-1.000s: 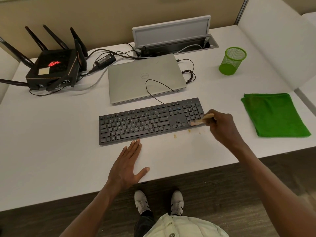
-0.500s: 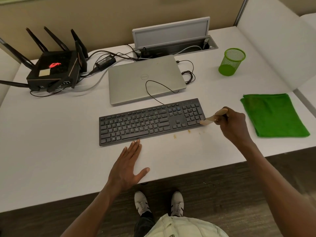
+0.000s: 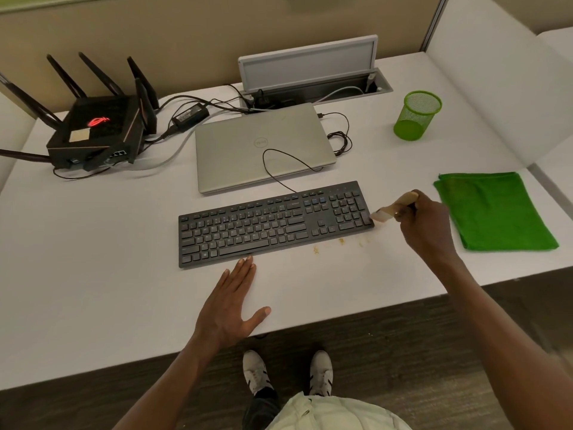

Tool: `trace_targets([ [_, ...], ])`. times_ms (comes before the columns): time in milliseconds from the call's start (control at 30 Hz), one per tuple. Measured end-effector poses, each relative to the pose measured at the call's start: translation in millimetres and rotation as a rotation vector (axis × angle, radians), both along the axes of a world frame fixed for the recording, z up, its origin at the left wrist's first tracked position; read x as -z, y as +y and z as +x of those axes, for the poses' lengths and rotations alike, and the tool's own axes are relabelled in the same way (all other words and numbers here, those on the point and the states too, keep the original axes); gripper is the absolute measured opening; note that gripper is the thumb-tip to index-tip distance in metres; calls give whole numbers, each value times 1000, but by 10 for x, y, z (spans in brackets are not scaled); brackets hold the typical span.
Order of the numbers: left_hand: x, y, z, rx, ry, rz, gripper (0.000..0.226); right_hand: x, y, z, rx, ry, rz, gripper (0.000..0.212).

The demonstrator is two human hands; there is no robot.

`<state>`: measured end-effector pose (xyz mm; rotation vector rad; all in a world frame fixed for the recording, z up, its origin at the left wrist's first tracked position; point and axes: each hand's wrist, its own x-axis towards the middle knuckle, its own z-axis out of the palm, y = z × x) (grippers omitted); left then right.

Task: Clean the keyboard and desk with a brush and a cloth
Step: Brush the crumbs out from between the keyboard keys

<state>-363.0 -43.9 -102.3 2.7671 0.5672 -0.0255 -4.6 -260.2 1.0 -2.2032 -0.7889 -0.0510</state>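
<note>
Right hand (image 3: 426,226) grasping brush (image 3: 393,208), bristles now off keyboard (image 3: 273,225) right edge; left hand (image 3: 231,308) unmoved, flat on desk (image 3: 93,290).

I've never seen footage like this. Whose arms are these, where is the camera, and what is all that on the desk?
There is no machine here: a person is working with bare hands, and the single camera sits on their head, looking down, so you see their arms and even their shoes. The right hand grips a small brush, its bristles at the right end of the black keyboard. The left hand lies flat and open on the white desk, fingertips at the keyboard's near edge. A few crumbs lie on the desk just in front of the keyboard. To the right is a folded green cloth, untouched. Behind the keyboard are a closed laptop, a black router with antennas, and a green mesh cup.
</note>
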Motion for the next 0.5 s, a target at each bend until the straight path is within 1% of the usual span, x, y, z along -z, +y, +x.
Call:
trace_targets([
  [200,-5,7,2,4,14,0,95,-85,341,241,69,50,76,16],
  [300,-13,4,4,4,14,-4,95,-92,541,340,93,83,16,14],
  [400,-5,7,2,3,7,-4,95,-124,656,339,44,137,-24,18],
  [500,1,7,-2,0,-2,1,95,-117,590,316,-8,107,-71,22],
])
